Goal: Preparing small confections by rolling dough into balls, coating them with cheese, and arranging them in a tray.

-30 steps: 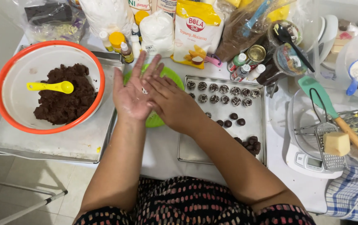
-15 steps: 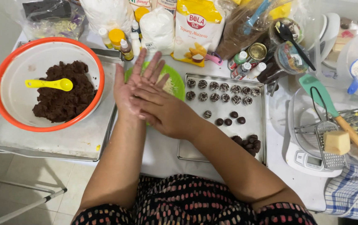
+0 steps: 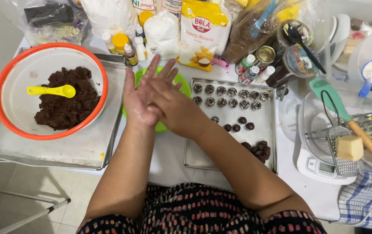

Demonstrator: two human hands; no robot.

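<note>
Head view shows my left hand (image 3: 136, 102) flat and open, palm up, over the green plate (image 3: 181, 84). My right hand (image 3: 173, 106) lies flat across it, palm down. I cannot tell if anything sits between my palms. Just right of my hands is the metal tray (image 3: 231, 158) with little dark balls (image 3: 238, 127). To my left, the orange-rimmed bowl (image 3: 4, 82) holds dark dough (image 3: 62, 106) and a yellow spoon (image 3: 51, 90).

Orange-rimmed bowl (image 3: 4, 78) with brown dough (image 3: 64, 97), yellow spoon (image 3: 51, 90) — grater (image 3: 342, 149), cheese block (image 3: 349, 147) on scale (image 3: 313, 162).
</note>
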